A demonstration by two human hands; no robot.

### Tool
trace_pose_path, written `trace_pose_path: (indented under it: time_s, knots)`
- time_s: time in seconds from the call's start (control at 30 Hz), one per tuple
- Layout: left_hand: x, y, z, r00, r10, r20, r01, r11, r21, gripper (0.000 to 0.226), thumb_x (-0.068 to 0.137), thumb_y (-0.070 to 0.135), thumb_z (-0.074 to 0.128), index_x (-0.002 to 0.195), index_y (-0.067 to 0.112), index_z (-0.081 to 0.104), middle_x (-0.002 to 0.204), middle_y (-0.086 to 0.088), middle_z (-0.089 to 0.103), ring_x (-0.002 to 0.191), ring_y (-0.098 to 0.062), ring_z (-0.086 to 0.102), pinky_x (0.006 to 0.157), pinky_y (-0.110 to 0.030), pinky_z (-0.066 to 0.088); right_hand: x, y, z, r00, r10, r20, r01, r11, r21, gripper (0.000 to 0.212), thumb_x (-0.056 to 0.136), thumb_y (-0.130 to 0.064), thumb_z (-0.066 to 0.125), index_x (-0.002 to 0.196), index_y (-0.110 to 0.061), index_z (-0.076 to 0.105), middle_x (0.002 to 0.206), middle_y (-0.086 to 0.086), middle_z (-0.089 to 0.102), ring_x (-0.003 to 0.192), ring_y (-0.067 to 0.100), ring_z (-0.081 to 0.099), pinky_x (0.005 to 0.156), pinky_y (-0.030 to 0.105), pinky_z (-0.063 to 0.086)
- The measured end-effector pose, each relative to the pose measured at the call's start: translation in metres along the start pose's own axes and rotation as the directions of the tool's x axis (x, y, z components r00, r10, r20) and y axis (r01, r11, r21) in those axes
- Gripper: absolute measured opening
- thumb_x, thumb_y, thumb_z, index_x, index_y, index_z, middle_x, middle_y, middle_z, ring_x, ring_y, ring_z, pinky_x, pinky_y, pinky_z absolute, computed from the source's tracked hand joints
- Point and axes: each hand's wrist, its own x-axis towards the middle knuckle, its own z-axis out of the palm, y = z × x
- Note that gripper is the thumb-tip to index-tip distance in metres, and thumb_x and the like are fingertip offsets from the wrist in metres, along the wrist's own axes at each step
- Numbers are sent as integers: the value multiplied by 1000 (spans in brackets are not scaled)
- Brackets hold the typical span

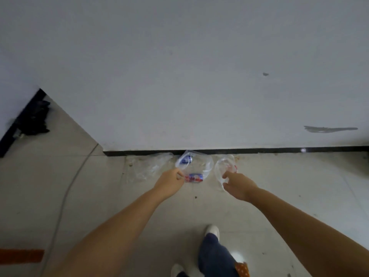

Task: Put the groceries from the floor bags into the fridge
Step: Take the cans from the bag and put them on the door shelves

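Lying far left along the black skirting, a crumpled black cloth [35,120] sits on the pale tiled floor [99,196], and a strip of orange tape [21,255] marks the tiles nearer the person. A thin grey cable [65,188] curves across the floor from the wall corner toward the bottom edge.

Further right, at the foot of the grey-white wall [179,66], a flattened clear plastic bag [149,166] lies slack on the tiles; what it holds I cannot tell. Just beside it stands a second clear plastic bag [205,162] with its mouth pulled open. Inside are two blue, red and white drink cans [193,177], one near the wall and one close to the person. The left hand [169,181] reaches down to this bag, its fingers [178,173] curled and pinching the near rim.

Next comes a smaller clear plastic bag [221,168] with something red and white inside, too blurred to name. The right hand [238,185] pinches its edge between thumb and curled fingers.

Below, a leg in dark blue trousers [213,254] ends in a white shoe [212,230] on the tiles. No fridge is in view.
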Motion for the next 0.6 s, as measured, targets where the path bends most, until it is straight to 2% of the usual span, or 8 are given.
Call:
trace_pose_path:
  time_s: [0.1, 0.2, 0.33, 0.43, 0.53, 0.6]
  knots:
    - [60, -1, 10, 997, -12, 73, 13, 1000, -9, 15, 89, 16, 50, 100, 12, 60, 93, -10, 65, 87, -27, 64, 77, -37, 52, 61, 3, 3, 999, 16, 37, -19, 998, 62, 38, 96, -31, 46, 132, -19, 45, 121, 8, 61, 108, 22, 59, 90, 28, 44]
    - [120, -20, 25, 991, -92, 92, 97, 994, -49, 9, 89, 16, 51, 94, 16, 59, 84, -5, 62, 83, -23, 62, 76, -34, 51, 128, 8, 14, 993, 36, 108, -47, 994, 95, 36, 96, -30, 46, 131, -21, 46, 123, 6, 60, 104, 19, 60, 85, 25, 46]
    - [199, -69, 53, 968, -187, 166, 196, 980, -35, 10, 87, 19, 51, 92, 16, 59, 81, -2, 62, 85, -27, 64, 83, -39, 54, 217, 15, 44, 978, 76, 196, -103, 986, 131, 34, 96, -30, 44, 129, -21, 48, 124, 6, 60, 108, 20, 59, 89, 28, 46]
    - [265, -110, 82, 956, -192, 223, 197, 980, -2, 6, 87, 18, 51, 86, 22, 55, 73, 3, 58, 75, -21, 59, 79, -37, 53, 290, 14, 74, 984, 90, 152, -127, 958, 259, 29, 96, -26, 43, 123, -20, 54, 112, 4, 64, 94, 18, 62, 85, 31, 52]
    - [350, -148, 115, 954, -131, 269, 118, 991, 64, 15, 89, 17, 49, 100, 13, 59, 86, -8, 61, 78, -22, 57, 75, -31, 48, 367, 25, 114, 989, 121, 83, -142, 925, 354, 24, 96, -25, 41, 114, -22, 57, 92, 0, 65, 75, 16, 62, 73, 34, 56]
    - [407, -173, 137, 958, -96, 269, 75, 993, 86, 21, 92, 17, 46, 105, 9, 60, 93, -10, 63, 75, -19, 54, 69, -28, 44, 420, 38, 148, 987, 150, 62, -163, 904, 396, 22, 96, -21, 41, 110, -20, 59, 87, 0, 64, 68, 15, 60, 64, 32, 54]
